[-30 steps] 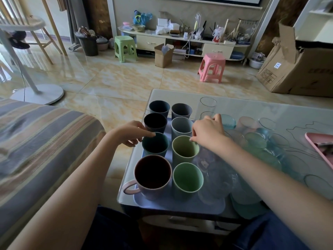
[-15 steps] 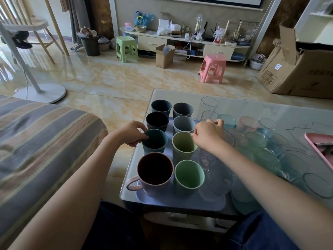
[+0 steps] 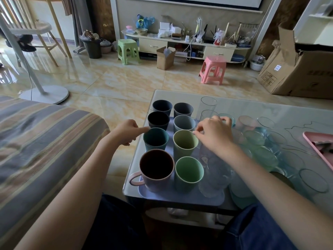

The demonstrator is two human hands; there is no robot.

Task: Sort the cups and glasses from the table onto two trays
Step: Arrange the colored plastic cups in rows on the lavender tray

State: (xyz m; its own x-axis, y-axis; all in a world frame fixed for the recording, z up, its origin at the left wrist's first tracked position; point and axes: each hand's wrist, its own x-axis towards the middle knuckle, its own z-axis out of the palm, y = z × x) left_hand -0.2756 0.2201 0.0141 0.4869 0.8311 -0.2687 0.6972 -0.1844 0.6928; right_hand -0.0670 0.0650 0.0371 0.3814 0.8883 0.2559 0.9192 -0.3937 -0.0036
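Several coloured cups stand in two rows on a lavender tray [image 3: 180, 198] at the near left corner of the glass table [image 3: 252, 109]. My left hand [image 3: 128, 131] reaches in from the left. Its index finger lies on the rim of the teal cup [image 3: 155, 141], the other fingers are curled and the thumb is hidden. My right hand [image 3: 214, 135] pinches the far right rim of the yellow-green cup [image 3: 185, 144]. A pink mug [image 3: 156, 169] and a green cup [image 3: 189, 171] stand nearest me. Clear glasses [image 3: 212, 175] stand on the tray's right side.
Several tinted and clear glasses [image 3: 259, 139] crowd the table right of the tray, and a tall clear glass [image 3: 208, 103] stands behind. A pink tray [image 3: 319, 147] lies at the right edge. A striped sofa [image 3: 45, 141] is to my left.
My right hand has drawn slightly toward me, from the grey-blue cup to the yellow-green cup's rim. My left hand has stayed at the teal cup.
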